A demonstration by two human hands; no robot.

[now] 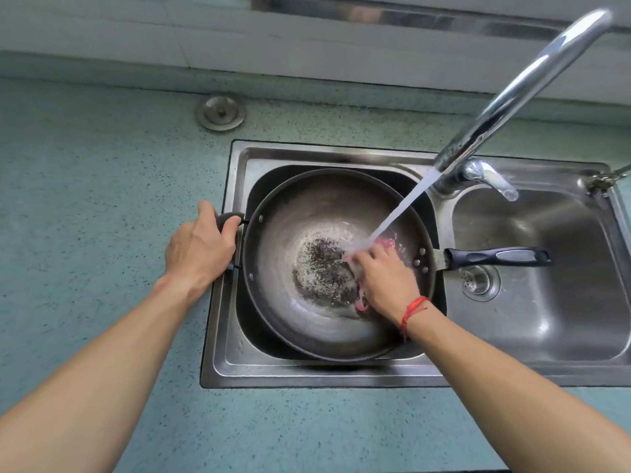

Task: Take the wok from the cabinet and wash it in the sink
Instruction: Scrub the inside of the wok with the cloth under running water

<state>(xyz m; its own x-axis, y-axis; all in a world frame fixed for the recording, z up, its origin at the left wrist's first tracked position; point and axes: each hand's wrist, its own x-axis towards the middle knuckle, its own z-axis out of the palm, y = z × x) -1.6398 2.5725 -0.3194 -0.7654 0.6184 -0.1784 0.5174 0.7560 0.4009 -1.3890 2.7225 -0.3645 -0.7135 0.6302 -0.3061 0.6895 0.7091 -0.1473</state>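
A dark metal wok (297,216) lies in the left basin of the steel sink (239,336), its long black handle (498,257) pointing right over the divider. My left hand (199,247) grips the small black loop handle at the wok's left rim. Inside the wok, my right hand (386,279) holds a pink cloth (362,303) against the bottom right of the bowl. Water streams from the chrome faucet (512,93) onto that hand and cloth. Dark specks sit in the water at the wok's centre.
The right basin (546,302) holds only a drain strainer (478,279). A round steel cover (220,112) is set in the teal speckled counter (85,199) behind the sink. The faucet lever (491,179) juts out above the divider.
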